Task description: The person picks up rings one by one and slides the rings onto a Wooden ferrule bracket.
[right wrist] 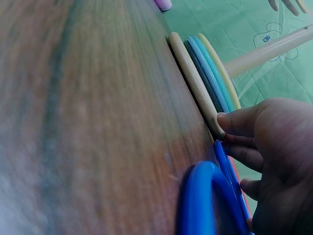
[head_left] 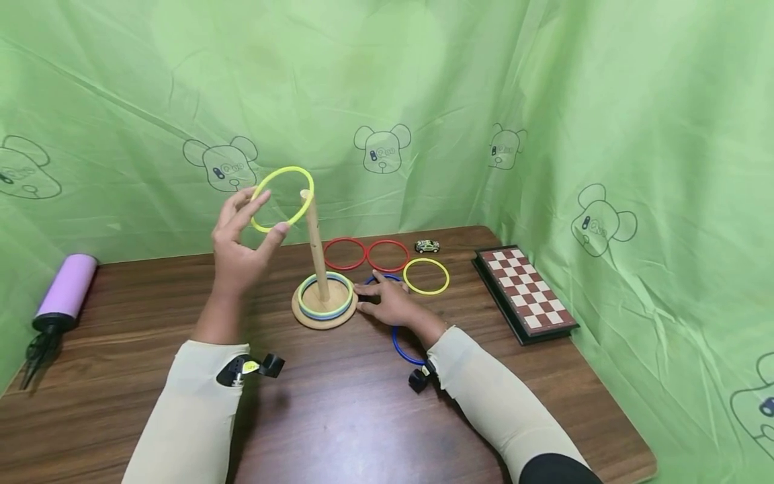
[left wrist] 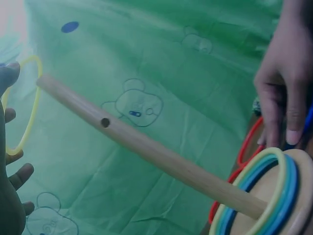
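Note:
My left hand (head_left: 238, 243) pinches a yellow ring (head_left: 290, 169) between thumb and fingers, tilted beside the top of an upright wooden post (head_left: 317, 252). In the left wrist view the held ring (left wrist: 34, 110) reaches the post's tip; whether it touches is unclear. The post rises from a round wooden base (head_left: 324, 325). Several stacked rings lie round its foot, a pale yellow one (head_left: 351, 299) uppermost, with blue-toned ones below. My right hand (head_left: 392, 304) grips the base's right edge; the right wrist view shows the thumb on the rim (right wrist: 193, 73). Blue rings (head_left: 399, 346) lie partly hidden under this hand.
Two red rings (head_left: 345, 269) and a yellow ring (head_left: 426, 294) lie behind the right hand, near a toy car (head_left: 427, 247). A chessboard case (head_left: 532, 289) sits at the right, a purple pump (head_left: 68, 286) at the left. Green curtains (head_left: 290, 81) surround the table.

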`<state>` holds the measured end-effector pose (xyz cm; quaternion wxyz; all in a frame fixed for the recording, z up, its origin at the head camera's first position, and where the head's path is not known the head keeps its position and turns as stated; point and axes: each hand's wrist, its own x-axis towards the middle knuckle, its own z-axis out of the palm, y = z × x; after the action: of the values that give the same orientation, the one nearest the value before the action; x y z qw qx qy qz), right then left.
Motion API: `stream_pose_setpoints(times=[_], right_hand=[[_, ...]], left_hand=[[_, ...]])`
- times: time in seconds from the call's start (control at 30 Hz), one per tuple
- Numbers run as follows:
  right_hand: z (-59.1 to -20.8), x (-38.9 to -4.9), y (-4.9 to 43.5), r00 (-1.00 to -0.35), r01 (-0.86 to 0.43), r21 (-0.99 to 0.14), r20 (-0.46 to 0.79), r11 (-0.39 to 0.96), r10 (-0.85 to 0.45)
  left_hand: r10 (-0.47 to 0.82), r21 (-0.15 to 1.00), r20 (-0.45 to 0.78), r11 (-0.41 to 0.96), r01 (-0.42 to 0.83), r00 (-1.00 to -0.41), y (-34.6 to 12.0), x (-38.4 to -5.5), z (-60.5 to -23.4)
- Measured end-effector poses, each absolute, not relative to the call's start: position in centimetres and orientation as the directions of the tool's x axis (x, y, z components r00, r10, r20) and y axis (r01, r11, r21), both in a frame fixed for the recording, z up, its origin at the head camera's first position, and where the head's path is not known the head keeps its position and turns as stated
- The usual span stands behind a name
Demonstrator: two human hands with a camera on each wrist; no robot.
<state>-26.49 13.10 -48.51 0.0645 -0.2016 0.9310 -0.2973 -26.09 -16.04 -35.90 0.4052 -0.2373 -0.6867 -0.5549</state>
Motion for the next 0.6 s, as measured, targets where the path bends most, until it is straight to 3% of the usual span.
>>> stream_pose_setpoints(times=[0.3, 0.6], right_hand=[[-48.4, -26.5, 13.2, -0.912, -0.338, -0.582, 0.008, 0.740, -0.411], [-48.4, -26.5, 13.2, -0.911, -0.333, -0.582, -0.003, 0.742, -0.412]], left_hand=[[-0.022, 0.550, 0.816, 0.337, 0.764, -0.578, -15.9, -25.7, -37.4], [-0.003, 0.628, 0.745, 0.342, 0.699, -0.667, -16.3, -24.9, -40.3]])
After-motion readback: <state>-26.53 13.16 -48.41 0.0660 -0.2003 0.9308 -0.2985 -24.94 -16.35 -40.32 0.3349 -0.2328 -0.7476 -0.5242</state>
